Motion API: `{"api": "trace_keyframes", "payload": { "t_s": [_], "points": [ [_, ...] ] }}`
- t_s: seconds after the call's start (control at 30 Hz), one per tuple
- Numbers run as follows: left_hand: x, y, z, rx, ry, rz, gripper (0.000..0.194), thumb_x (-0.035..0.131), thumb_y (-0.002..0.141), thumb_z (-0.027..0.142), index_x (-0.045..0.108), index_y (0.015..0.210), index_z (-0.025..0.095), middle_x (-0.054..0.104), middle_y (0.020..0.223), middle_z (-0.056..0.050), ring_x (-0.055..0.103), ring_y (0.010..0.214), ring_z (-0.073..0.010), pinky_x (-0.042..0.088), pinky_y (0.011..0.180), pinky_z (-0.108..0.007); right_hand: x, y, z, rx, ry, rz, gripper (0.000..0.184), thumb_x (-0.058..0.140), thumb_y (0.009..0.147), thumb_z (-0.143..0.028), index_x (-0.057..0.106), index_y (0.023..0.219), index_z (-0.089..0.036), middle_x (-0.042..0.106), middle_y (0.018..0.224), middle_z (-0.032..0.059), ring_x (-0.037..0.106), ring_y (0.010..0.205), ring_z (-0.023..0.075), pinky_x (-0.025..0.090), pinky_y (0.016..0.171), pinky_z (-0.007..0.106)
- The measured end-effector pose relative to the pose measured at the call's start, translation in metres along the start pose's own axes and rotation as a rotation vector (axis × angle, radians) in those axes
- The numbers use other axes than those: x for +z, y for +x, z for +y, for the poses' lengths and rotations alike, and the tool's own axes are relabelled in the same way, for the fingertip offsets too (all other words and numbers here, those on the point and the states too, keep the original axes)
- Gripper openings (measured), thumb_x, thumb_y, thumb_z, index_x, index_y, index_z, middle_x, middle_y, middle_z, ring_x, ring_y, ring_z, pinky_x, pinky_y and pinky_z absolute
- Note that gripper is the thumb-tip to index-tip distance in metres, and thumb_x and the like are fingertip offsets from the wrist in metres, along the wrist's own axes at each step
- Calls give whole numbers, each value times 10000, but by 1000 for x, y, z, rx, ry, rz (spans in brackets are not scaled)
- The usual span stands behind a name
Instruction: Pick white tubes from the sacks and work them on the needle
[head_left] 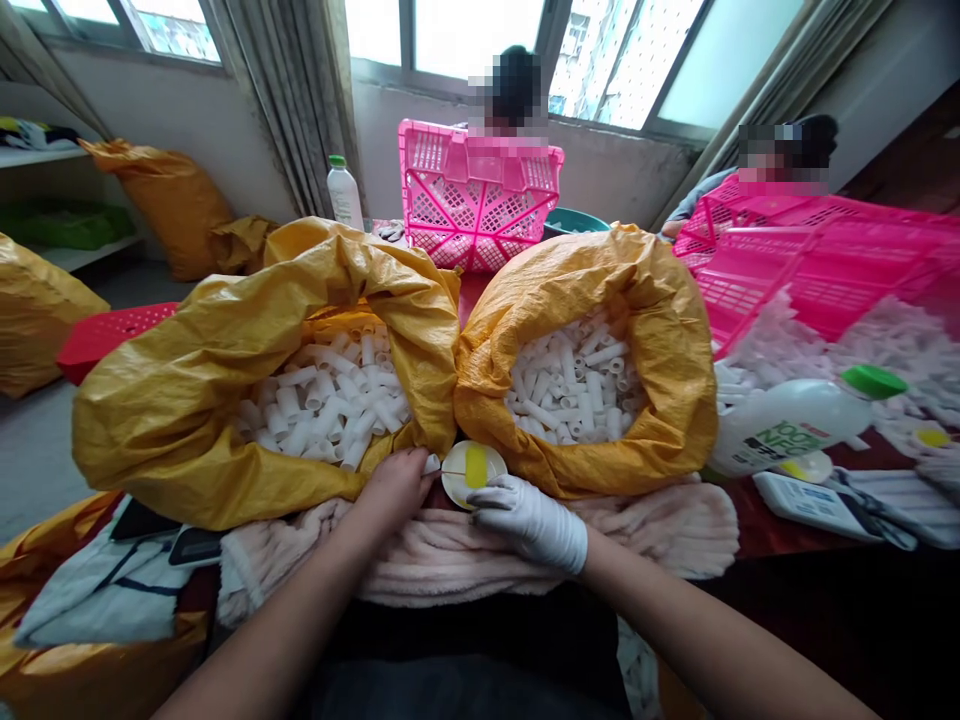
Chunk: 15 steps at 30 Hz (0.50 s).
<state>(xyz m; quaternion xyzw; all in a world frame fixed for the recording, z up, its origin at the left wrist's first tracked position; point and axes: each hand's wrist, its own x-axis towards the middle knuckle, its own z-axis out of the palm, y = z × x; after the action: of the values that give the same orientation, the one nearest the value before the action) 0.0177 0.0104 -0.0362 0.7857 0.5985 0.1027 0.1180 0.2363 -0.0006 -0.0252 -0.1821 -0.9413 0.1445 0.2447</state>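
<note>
My left hand (396,488), bare, is closed around a short white plastic tube (431,464), whose end shows past the fingers. A thin brownish stick or line runs from those fingers to a small round white dish (454,489). On the dish lies a yellow block (476,466), perhaps a sponge. My right hand (529,522) wears a white glove. Its fingers are slightly apart and curved at the dish's lower right edge, with nothing seen in them. Behind my hands stand two yellow woven sacks, left (202,400) and right (667,400), rolled open and filled with white tubes.
A pink fleece cloth (420,570) lies along the table's near edge. To the right are a green-capped white bottle (787,425), a calculator-like device (814,505) and heaped tubes. Pink baskets (480,200) stand across the table, where two people sit. Two phones lie at left.
</note>
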Motion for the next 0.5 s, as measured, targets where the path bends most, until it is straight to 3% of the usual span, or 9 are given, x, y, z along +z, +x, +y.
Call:
{"api": "trace_keyframes", "payload": {
  "t_s": [0.13,0.23,0.3,0.4,0.5],
  "points": [
    [-11,-5,3,38,-28,80,168,444,803,291,542,841,160,590,836,-70,537,806,-189,399,720,-288,12,16,-8,301,325,501,257,446,836,-141,469,1071,-245,545,1054,66,537,997,160,475,852,340],
    [-23,-12,9,136,-134,74,129,456,798,275,538,833,182,584,818,-33,528,779,-158,397,716,-259,12,25,-12,451,553,647,230,440,844,-170,435,1061,-247,538,1042,60,566,935,155,506,791,315],
    [-30,-16,14,193,-230,25,153,445,813,315,529,809,188,585,789,-15,533,741,-136,400,681,-230,5,29,-16,422,550,612,224,444,841,-174,444,1053,-246,539,1047,56,559,953,156,494,817,318],
    [-33,-21,24,220,-283,-38,201,442,813,380,522,816,196,591,768,-2,548,702,-123,403,635,-209,-10,32,-21,325,378,419,240,482,826,-208,479,1064,-235,541,1091,62,513,1037,177,431,908,348],
    [-28,-23,35,170,-157,-27,243,422,819,397,531,789,181,603,747,-29,567,689,-148,408,626,-234,-14,34,-23,506,260,292,185,427,857,-316,547,919,-189,608,868,47,574,805,154,480,734,285]
  ]
}}
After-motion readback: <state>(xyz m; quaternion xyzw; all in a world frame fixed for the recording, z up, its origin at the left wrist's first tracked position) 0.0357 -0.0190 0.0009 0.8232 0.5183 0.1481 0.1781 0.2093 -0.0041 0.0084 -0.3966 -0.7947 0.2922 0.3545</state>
